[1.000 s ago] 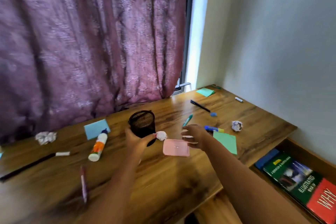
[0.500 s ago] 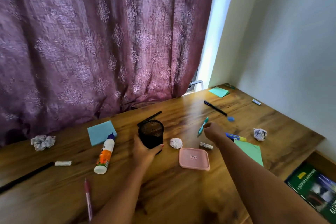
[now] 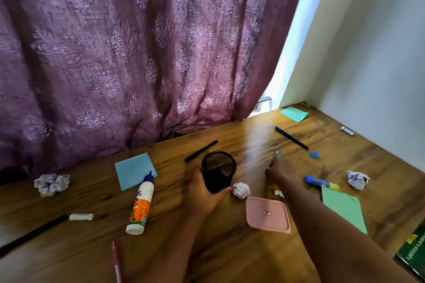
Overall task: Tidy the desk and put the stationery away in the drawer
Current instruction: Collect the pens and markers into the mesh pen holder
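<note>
Gripping cup, covering pen.
Holds black mesh cup [image 3: 218, 171] upright at worktop [image 3: 379, 158] centre with left hand [image 3: 207, 194], fingers curled round it. Covers teal pen [image 3: 277, 153] with right hand [image 3: 279, 167]; grip blurred, cannot tell. Paper ball [image 3: 241, 190] beside cup.

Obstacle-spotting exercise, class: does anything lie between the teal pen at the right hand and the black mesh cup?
Nothing visible: only wooden desk separates the teal pen and the black mesh cup. The crumpled white paper ball lies off that path.
</note>
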Motion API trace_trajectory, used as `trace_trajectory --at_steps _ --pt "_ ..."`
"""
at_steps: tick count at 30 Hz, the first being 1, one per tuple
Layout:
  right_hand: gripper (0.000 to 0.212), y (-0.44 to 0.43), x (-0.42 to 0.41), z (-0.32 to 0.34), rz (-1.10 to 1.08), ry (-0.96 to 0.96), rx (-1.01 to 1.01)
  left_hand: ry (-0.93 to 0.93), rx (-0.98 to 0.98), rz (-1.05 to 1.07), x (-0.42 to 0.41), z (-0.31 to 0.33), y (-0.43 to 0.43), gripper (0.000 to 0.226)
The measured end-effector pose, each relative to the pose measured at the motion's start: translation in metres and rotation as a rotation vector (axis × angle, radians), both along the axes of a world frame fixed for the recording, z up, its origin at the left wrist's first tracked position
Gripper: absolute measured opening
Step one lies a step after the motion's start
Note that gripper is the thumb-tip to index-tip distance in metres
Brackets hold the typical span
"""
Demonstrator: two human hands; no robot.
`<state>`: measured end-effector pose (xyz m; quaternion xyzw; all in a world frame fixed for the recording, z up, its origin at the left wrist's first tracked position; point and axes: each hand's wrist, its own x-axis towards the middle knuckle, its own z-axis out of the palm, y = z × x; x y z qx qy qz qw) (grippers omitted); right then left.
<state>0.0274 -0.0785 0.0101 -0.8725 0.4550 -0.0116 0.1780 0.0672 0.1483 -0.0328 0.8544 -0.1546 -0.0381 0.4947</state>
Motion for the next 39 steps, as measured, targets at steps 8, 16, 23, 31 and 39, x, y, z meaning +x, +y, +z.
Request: trace_trajectory --at_steps 8,16,23,31,39 --pt "0.066 0.044 0.053 0.047 0.065 -0.841 0.68 0.023 -0.026 -0.019 0.006 0.0 -0.001 0.103" --pt "0.02 0.087 0.035 0.033 0.419 -0.722 0.495 -0.01 -0.03 0.034 0.008 0.001 -0.004 0.104" --pt "0.003 0.088 0.029 0.027 0.431 -0.688 0.351 -0.071 -0.008 0.044 0.01 0.0 -0.006 0.099" --pt "0.013 0.081 0.03 0.03 0.477 -0.586 0.212 -0.092 0.023 0.077 0.015 -0.004 -0.014 0.101" --pt "0.04 0.06 0.038 0.031 0.445 -0.565 0.358 -0.086 -0.068 0.038 0.024 0.003 -0.036 0.103"
